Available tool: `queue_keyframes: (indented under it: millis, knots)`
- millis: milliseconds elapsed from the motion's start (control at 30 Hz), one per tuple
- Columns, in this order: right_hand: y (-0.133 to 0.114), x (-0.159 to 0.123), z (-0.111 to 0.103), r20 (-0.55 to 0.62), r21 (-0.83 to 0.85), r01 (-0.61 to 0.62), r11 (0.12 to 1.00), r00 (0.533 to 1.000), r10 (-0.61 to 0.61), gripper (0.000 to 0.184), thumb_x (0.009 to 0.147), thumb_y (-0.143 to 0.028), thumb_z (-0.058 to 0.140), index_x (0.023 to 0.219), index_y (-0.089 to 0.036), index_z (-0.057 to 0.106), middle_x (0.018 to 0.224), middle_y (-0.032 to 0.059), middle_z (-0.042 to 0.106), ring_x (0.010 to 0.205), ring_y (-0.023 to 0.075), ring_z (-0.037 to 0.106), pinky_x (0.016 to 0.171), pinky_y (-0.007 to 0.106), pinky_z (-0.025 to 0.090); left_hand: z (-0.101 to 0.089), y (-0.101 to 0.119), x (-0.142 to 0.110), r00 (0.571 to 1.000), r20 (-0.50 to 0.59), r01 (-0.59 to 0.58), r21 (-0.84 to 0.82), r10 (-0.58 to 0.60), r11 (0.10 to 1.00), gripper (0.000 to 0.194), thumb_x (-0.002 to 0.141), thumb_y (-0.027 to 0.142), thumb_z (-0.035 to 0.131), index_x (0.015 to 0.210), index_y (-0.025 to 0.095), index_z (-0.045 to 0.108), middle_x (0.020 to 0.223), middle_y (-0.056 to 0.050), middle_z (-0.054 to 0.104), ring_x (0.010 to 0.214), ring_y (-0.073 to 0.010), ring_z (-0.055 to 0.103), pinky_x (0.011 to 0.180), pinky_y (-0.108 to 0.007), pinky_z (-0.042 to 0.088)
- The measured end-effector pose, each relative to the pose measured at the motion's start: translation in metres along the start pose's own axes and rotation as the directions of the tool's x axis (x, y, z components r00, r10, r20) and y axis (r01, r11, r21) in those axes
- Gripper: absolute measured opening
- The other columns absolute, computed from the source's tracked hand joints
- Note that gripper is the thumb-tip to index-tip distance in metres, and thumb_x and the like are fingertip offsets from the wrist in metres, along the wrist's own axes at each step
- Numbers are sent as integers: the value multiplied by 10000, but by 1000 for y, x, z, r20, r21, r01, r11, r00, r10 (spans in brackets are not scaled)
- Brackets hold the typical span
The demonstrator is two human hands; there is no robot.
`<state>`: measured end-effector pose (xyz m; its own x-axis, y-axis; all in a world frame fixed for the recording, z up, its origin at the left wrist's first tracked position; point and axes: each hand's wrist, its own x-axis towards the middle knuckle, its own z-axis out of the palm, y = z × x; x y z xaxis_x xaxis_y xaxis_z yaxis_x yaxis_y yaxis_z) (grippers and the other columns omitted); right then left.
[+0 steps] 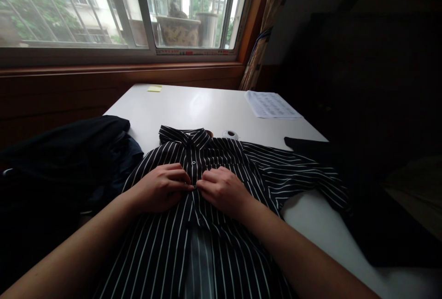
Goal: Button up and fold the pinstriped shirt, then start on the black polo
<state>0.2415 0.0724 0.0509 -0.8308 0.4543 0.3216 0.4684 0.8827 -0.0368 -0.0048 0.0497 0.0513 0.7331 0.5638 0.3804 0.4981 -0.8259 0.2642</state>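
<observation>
A black shirt with thin white stripes lies front-up on the white table, collar toward the window. My left hand and my right hand meet at the shirt's front placket, just below the top fastened button. Both hands have their fingers curled and pinched on the placket edges, fingertips almost touching. Below my hands the shirt front gapes open, showing a grey lining.
A heap of dark clothing lies at the table's left. A yellow sticky note lies at the far edge, a printed sheet at the far right, a small round clear object behind the collar. A dark cloth lies right.
</observation>
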Motion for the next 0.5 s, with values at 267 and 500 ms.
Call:
queue_keyframes:
  millis: [267, 500]
  knots:
    - [-4, 0, 0, -13, 81, 7, 997, 1000, -6, 205, 989, -262, 523, 866, -200, 675, 830, 24, 632, 762, 163, 546, 718, 325, 349, -1, 1, 0, 1000, 12, 28, -12, -28, 1000, 398, 800, 42, 556, 1098, 245, 725, 1025, -51, 699, 915, -197, 620, 820, -356, 534]
    - [-5, -2, 2, -102, 452, -98, 887, 982, 160, 149, 965, -271, 590, 968, -204, 724, 893, 27, 675, 841, 159, 622, 805, 314, 463, -1, -2, -1, 998, -33, 55, -41, -57, 998, 366, 835, 38, 506, 1064, 229, 718, 1001, -52, 697, 898, -187, 613, 800, -340, 518]
